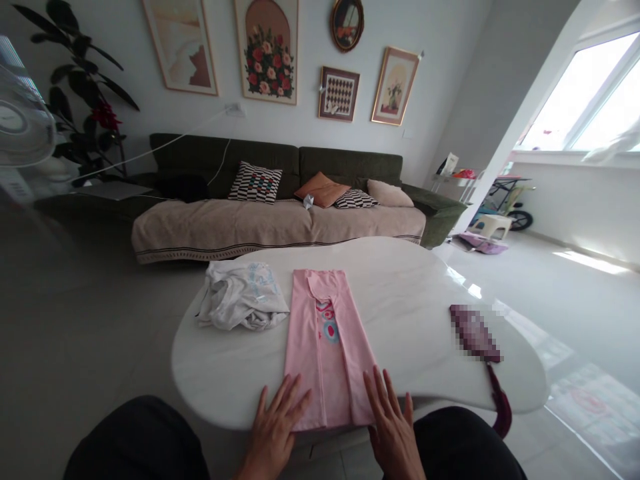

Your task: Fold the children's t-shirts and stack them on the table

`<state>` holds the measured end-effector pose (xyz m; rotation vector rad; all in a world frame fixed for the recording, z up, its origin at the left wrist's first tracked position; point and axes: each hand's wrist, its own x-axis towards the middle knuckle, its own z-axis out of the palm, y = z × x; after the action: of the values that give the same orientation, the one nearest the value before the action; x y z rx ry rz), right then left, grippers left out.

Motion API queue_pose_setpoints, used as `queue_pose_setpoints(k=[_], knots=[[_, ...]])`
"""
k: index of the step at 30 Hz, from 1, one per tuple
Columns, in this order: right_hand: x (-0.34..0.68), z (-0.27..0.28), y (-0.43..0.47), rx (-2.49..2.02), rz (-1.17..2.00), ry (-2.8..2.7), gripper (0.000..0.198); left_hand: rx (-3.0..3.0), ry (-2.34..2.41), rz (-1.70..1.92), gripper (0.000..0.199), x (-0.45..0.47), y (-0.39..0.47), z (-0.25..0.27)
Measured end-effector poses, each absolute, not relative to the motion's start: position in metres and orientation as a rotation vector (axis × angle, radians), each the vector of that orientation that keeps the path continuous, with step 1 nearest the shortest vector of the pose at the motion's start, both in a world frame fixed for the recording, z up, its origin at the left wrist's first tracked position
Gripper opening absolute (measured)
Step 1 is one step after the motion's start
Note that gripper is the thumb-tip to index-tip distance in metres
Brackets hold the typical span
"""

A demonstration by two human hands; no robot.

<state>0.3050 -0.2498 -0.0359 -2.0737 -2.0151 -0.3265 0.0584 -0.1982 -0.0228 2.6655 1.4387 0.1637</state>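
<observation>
A pink shirt (333,373) with a coloured print lies flat on the white table, its two sides folded inward to make a long strip. Its neckline points away from me and its lower end reaches the table's front edge. My left hand (276,421) lies with fingers spread on the near left corner of the cloth. On the near right edge rests my right hand (393,415), fingers stretched out, with nothing gripped. Left of the shirt sits a crumpled white garment (243,297) with a pale blue print.
The white table (400,287) has a rounded, wavy edge. A dark red item (475,333), blurred, lies at its right with a strap hanging over the edge. Behind stands a green sofa (350,160) with cushions. A fan (23,120) is at far left.
</observation>
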Motion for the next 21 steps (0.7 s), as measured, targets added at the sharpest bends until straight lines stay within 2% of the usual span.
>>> queue_pose_setpoints(k=[9,17,21], knots=[[0.303,-0.053,-0.239,-2.159,-0.266,-2.005,0.085,2.647,1.408,0.149,0.092,0.057,-0.197,-0.022],[0.293,-0.044,-0.236,-2.240,-0.349,-1.966,0.072,2.585,1.402,-0.018,0.093,0.060,-0.195,-0.017],[0.304,-0.031,-0.232,-2.219,-0.196,-2.107,0.073,2.524,1.315,-0.043,0.084,0.058,-0.194,0.000]])
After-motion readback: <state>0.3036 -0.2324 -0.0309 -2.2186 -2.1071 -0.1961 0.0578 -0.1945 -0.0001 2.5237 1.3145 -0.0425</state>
